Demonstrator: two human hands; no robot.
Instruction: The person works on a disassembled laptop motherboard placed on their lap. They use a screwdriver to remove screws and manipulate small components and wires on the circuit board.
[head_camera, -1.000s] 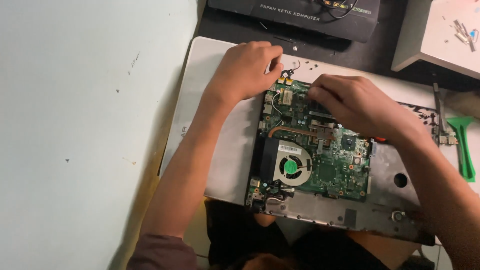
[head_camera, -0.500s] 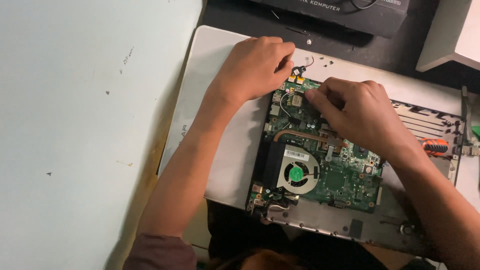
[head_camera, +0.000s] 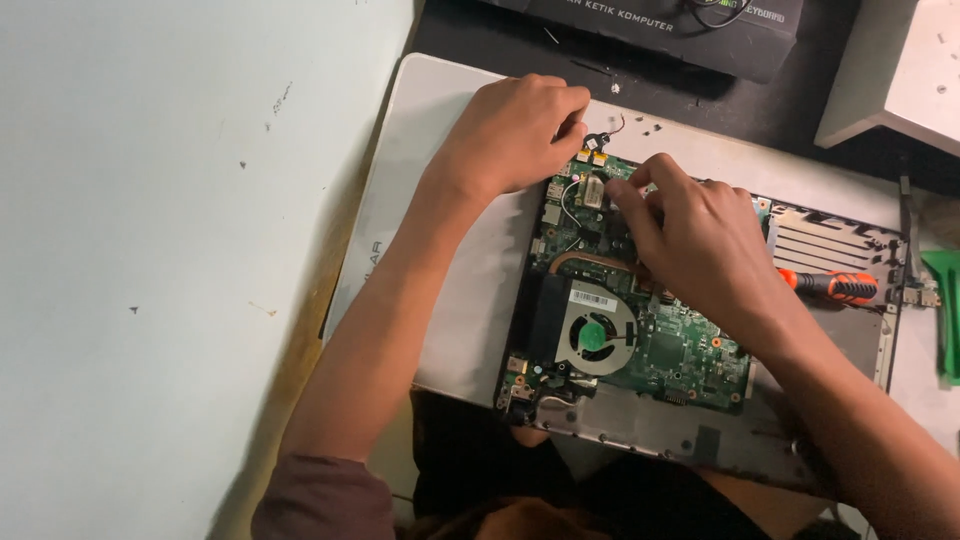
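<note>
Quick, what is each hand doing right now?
Left hand: fingers curled on the green circuit board's top corner; grip cannot be told.
Right hand: fingertips pinched on the board; contents hidden.

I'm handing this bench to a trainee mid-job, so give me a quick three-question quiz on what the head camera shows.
1. True or false: the cooling fan sits on the green circuit board.
2. Which hand is nearer the orange-handled screwdriver: A) left hand, B) right hand?
3. Fill in: both hands work at the board's ___ edge, away from the person.

Key: 1 true; 2 B; 3 far.
</note>
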